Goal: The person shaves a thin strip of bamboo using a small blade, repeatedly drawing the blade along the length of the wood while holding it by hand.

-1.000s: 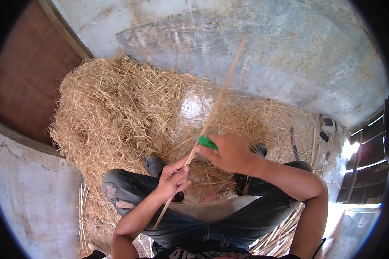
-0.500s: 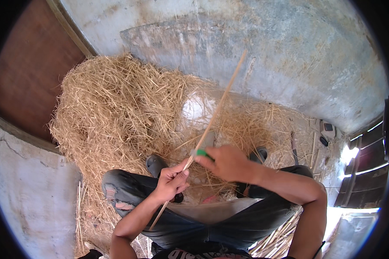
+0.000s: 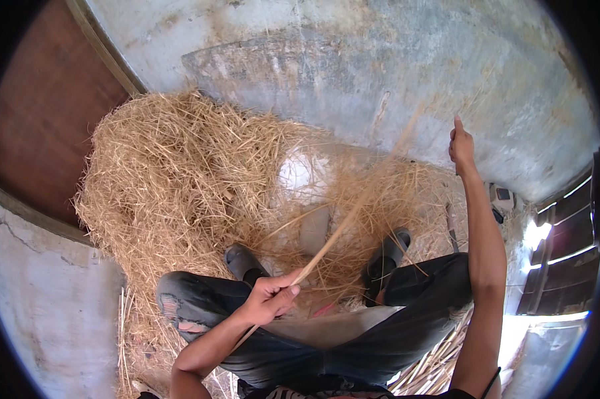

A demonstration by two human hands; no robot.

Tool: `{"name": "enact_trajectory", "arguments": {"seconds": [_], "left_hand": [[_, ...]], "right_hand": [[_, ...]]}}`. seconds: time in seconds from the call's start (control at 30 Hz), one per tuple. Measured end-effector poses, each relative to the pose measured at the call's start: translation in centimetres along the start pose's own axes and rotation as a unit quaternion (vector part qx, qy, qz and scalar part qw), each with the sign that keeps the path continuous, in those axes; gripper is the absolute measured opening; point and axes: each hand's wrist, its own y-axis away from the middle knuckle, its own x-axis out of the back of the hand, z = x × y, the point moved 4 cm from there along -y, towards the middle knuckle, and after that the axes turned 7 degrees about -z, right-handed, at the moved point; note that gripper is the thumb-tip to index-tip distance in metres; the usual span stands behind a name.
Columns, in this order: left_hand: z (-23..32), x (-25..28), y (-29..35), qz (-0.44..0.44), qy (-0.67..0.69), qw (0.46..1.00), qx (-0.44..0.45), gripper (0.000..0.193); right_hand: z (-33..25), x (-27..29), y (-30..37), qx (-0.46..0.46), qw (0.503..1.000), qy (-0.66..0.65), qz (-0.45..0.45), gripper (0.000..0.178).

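A long, thin strip of pale wood or bamboo (image 3: 325,247) runs from my lap toward the far wall, its far part smeared by motion. My left hand (image 3: 271,300) grips it above my left thigh, fingers wrapped round and thumb on top. The strip's near end shows behind that hand, by my wrist. My right hand (image 3: 461,147) is raised far out to the right, before the wall, well apart from the strip. Its fingers are closed, and what they hold is hidden. Pale shavings (image 3: 373,229) are heaped on the floor below the strip.
A big pile of curled shavings (image 3: 180,173) rises on the left, near the wall (image 3: 380,53). Between my sandalled feet lies a greyish block (image 3: 314,229). A dark blade-like tool (image 3: 451,226) lies at right. Several thin strips (image 3: 433,352) lie beside my right thigh.
My right hand, which held a green-handled tool against the strip near my left hand, has swung far out to the right. The strip's far end has tipped rightward; my left hand still grips it.
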Motion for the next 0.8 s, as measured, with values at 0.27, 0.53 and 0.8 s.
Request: {"name": "enact_trajectory", "arguments": {"seconds": [0.27,0.53,0.8], "left_hand": [[0.4,-0.2,-1.2,0.002,0.02,1.0,0.01,0.047],[0.7,-0.2,-2.3,0.045,0.009,0.998,0.048,0.047],[1.2,-0.3,-2.6,0.034,0.046,0.996,0.063,0.047]], "right_hand": [[-4.9,-9.0,9.6,0.043,0.959,-0.158,-0.233,0.043],[-5.2,-13.9,15.6,-0.008,0.932,-0.081,-0.354,0.031],[-5.7,-16.8,22.6,0.126,0.911,0.003,-0.392,0.037]]}}
